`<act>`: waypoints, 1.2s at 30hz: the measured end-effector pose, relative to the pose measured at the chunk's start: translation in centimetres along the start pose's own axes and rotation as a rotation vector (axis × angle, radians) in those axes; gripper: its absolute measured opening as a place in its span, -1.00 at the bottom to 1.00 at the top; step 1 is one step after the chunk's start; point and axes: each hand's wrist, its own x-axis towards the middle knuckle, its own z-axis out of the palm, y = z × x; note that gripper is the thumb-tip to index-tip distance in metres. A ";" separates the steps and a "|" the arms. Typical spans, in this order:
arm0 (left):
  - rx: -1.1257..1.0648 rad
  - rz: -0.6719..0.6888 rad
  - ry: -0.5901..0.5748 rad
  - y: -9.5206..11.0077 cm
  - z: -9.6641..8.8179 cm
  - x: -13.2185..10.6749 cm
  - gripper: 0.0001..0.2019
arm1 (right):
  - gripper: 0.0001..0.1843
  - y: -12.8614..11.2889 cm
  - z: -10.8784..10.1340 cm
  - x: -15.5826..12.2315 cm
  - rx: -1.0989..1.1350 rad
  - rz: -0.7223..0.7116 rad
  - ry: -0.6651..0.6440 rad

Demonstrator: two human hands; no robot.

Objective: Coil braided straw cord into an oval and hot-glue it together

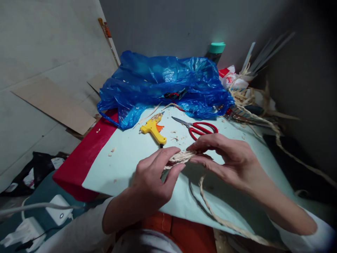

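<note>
Between my two hands is a small coil of braided straw cord (182, 158), lifted above the pale green tabletop. My left hand (158, 174) grips its left side, thumb below and fingers above. On the other side, my right hand (229, 160) pinches the coil's right end. A length of the straw cord (207, 207) hangs below my right hand and runs off toward the lower right. Just beyond my hands lie red-handled scissors (196, 127), blades pointing left. Left of them rests a yellow glue gun (154, 129). My fingers hide part of the coil.
A crumpled blue plastic bag (168, 79) covers the table's back. Straw strands (243, 96) and another cord (276, 131) are at the right. A bottle with a green cap (217, 47) stands behind. Cardboard (56, 105) leans left; plugs and a power adapter (60, 209) sit lower left.
</note>
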 end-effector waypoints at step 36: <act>-0.895 -0.796 -0.569 -0.3 -2.7 3.7 -0.83 | -0.63 -1.7 -1.1 3.1 -0.085 -0.086 -0.265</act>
